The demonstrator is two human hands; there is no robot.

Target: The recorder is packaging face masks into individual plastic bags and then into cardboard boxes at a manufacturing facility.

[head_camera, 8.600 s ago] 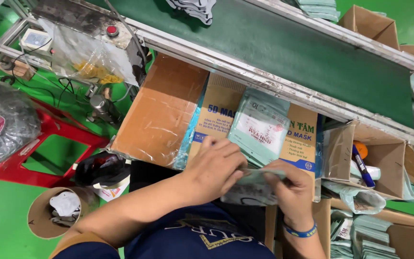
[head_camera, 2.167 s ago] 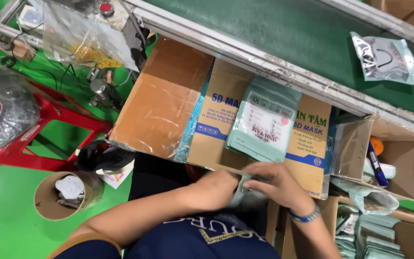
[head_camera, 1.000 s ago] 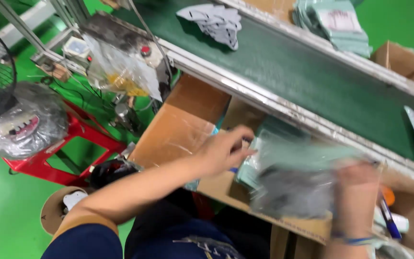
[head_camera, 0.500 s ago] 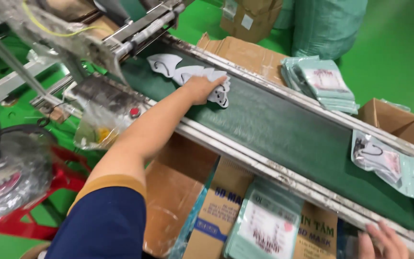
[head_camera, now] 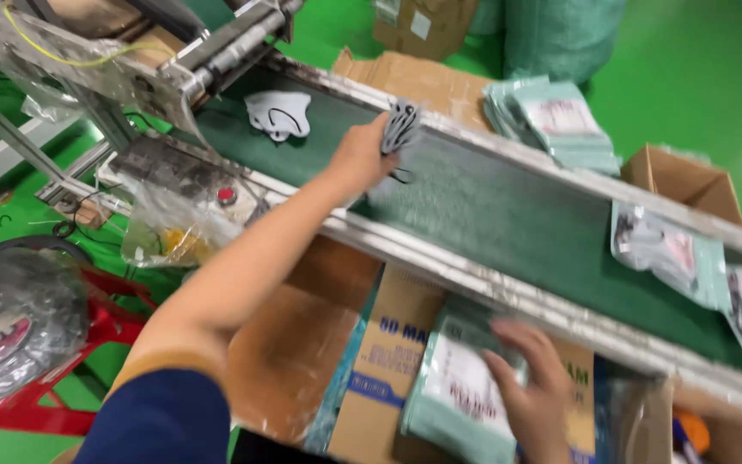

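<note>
Grey face masks (head_camera: 400, 129), a small bunch, pinched in the left hand (head_camera: 361, 156) just above the dark green conveyor belt (head_camera: 508, 210); motion blur smears the fingers. A white mask with black straps (head_camera: 278, 114) lies further up the belt, well apart. Right hand (head_camera: 532, 397) rests flat, fingers spread and grasping nothing, on a pale green pouch stack (head_camera: 457, 397) with a white label, atop a brown cardboard box (head_camera: 388, 361) with blue print. Two filled pouches (head_camera: 667, 255) ride the belt at right. More green pouches (head_camera: 556, 125) sit piled beyond the belt's far rail. The box's contents are hidden; the frame cuts off its lower edge.
</note>
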